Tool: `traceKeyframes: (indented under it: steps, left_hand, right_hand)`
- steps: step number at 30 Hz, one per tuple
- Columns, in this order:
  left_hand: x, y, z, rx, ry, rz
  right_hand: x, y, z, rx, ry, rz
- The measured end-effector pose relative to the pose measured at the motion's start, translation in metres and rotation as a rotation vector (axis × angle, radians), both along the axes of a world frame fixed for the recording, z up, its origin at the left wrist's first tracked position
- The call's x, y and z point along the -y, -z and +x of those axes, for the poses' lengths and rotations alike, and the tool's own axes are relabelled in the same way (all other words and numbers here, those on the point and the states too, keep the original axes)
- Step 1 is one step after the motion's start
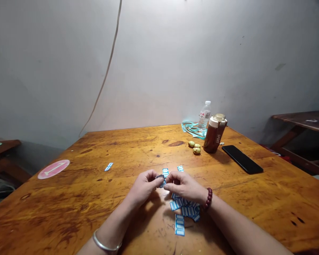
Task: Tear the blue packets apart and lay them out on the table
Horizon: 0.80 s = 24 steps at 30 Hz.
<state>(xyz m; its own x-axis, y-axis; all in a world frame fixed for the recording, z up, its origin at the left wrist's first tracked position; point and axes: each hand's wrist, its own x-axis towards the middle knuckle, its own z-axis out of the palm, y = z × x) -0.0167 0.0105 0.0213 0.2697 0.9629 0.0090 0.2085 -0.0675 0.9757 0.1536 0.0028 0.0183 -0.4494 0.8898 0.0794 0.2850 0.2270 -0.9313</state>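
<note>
My left hand (146,185) is closed, with thumb and fingers pinching a small dark flat thing (160,176) whose kind I cannot make out. Close beside it, my right hand (183,186) is curled with thumb and fingertips together; whatever it pinches is hidden or too small to name. Between the fingertips a blue-and-white label strip (165,171) shows, partly covered by the hands. Below my right hand lies a loose pile of similar label strips (188,209), and one strip (179,225) lies nearer to me. Another small strip (180,168) sits just beyond my right hand.
On the wooden table (82,198), a small label piece (108,166) and a pink round sticker (54,169) lie left. Farther right are several yellowish small round items (196,150), a brown sport bottle (215,134), a clear water bottle (204,117), turquoise ribbon (192,130) and a black phone (241,159).
</note>
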Motion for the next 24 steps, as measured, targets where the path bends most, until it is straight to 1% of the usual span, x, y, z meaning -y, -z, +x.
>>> traceKeyframes:
  steps: [2,5,9,12,16,20,21,24]
  left_hand:
    - [0.001,-0.002,0.002,0.094,-0.03,-0.07]
    - [0.004,-0.001,0.006,0.201,-0.038,-0.161]
    - [0.009,0.0,0.011,0.344,0.011,-0.295]
    - [0.011,0.0,0.012,0.353,0.011,-0.297]
    - [0.009,-0.001,0.01,0.376,-0.08,-0.231]
    - [0.0,0.003,0.003,0.388,-0.152,-0.191]
    - [-0.002,0.005,0.001,0.389,-0.158,-0.189]
    - [-0.005,0.008,-0.003,0.398,-0.165,-0.184]
  right_hand:
    - [0.001,0.005,-0.007,-0.064,0.025,-0.002]
    - [-0.001,0.009,-0.01,-0.156,0.044,-0.031]
    - [-0.003,0.006,-0.007,-0.228,0.041,-0.119]
    - [-0.003,0.002,-0.004,-0.212,0.02,-0.152]
    - [-0.005,-0.001,0.007,-0.115,-0.051,-0.205]
    - [-0.011,-0.003,0.032,0.039,-0.112,-0.268]
    - [-0.013,-0.004,0.039,0.108,-0.131,-0.252]
    - [-0.015,-0.007,0.053,0.371,-0.203,-0.125]
